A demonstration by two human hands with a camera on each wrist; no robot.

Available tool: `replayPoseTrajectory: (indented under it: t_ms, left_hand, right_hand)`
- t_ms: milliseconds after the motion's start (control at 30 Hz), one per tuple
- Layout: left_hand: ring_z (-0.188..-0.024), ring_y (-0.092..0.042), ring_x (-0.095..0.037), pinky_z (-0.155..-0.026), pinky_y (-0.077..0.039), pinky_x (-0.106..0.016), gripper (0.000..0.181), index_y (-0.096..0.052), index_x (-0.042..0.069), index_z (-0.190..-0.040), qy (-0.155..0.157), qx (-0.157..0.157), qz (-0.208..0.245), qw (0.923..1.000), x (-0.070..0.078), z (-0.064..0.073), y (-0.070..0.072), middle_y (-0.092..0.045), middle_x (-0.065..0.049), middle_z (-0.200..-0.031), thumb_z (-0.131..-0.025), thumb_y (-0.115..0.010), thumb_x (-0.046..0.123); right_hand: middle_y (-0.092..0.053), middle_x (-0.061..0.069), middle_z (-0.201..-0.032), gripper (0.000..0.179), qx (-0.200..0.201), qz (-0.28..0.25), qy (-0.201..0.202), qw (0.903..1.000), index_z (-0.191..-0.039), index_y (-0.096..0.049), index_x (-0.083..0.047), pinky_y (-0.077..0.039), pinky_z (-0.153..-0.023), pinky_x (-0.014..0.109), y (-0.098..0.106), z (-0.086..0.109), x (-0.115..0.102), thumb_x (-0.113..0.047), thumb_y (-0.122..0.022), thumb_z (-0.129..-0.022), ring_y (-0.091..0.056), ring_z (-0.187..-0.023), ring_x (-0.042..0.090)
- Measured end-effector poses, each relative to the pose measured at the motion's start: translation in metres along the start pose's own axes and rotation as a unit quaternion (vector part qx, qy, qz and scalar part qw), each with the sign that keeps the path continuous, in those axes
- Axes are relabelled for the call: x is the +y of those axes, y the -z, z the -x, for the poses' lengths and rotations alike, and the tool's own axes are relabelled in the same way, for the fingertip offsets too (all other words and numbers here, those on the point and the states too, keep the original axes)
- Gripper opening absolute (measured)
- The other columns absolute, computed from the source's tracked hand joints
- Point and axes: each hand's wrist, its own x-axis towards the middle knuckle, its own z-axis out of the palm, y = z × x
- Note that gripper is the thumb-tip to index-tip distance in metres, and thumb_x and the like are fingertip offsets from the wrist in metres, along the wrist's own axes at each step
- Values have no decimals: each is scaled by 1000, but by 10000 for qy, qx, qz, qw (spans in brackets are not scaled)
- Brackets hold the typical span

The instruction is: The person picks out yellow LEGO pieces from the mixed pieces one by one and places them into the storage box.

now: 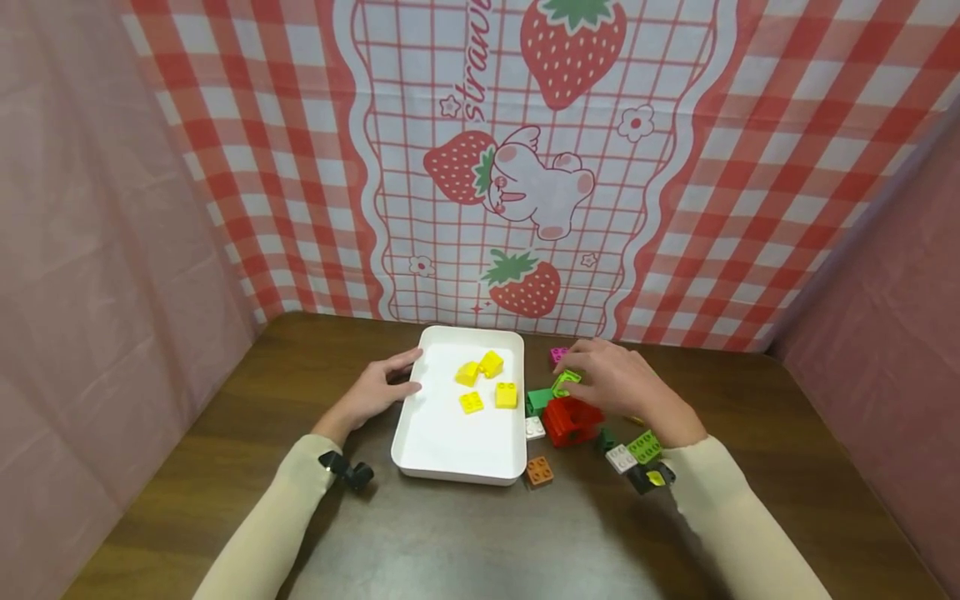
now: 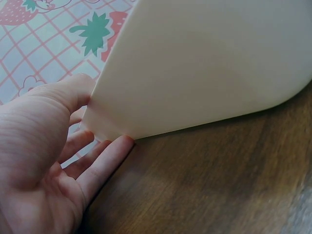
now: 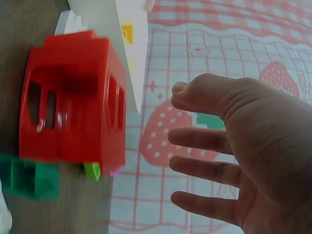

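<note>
My left hand is beside a white tray, its thumb and fingertips against the tray's left side. In the left wrist view, the fingers of this left hand are loosely spread along the tray's pale wall. Four yellow bricks would be several: yellow blocks lie inside the tray. My right hand hovers over the toy bricks at the tray's right, near a lime-green piece and a red window-frame block. In the right wrist view, nothing lies between its spread fingers.
Around the red block are a green brick, a white brick, an orange-brown brick and a magenta brick. A light-grey brick and a lime brick lie by the right wrist. A checked cloth hangs behind the table.
</note>
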Motion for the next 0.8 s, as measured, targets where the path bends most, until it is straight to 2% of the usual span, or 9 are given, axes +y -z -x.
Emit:
replayPoseTrajectory:
  t_ms: [267, 433, 633, 800]
  left_hand:
    - [-167, -42, -47, -135, -38, -64, 68, -48, 4, -170, -1, 4, 18, 10000, 1, 2, -1, -43, -19, -180, -108, -74, 12]
    - [-167, -42, -46, -135, -38, -64, 68, -48, 4, -170, 24, 21, 33, 10000, -1, 2, -1, -43, -19, -180, -108, -74, 12]
    - [-168, -42, -46, -137, -37, -63, 68, -47, 4, -170, 32, 26, 39, 10000, 0, 1, -1, -43, -19, -181, -108, -74, 12]
    - [-167, -43, -46, -136, -37, -64, 68, -48, 3, -169, -4, 27, 62, 10000, 2, 1, 0, -43, -20, -180, -107, -75, 11]
  right_hand:
    - [-80, 8, -128, 28, 129, -140, -224, 9996, -126, -86, -20, -65, -101, 61, 4, 16, 24, -27, -87, -98, -73, -119, 32]
    - [-79, 11, -131, 31, 124, -283, -363, 9989, -127, -85, -20, -65, -100, 64, 9, 24, 40, -30, -88, -98, -72, -121, 35]
    - [-78, 16, -137, 32, 68, -267, -362, 9990, -127, -85, -18, -65, -99, 65, 19, 28, 59, -27, -88, -97, -70, -121, 39]
    - [-78, 17, -133, 34, -79, -414, -311, 9986, -129, -85, -14, -63, -102, 64, 20, 29, 66, -22, -88, -96, -69, -118, 39]
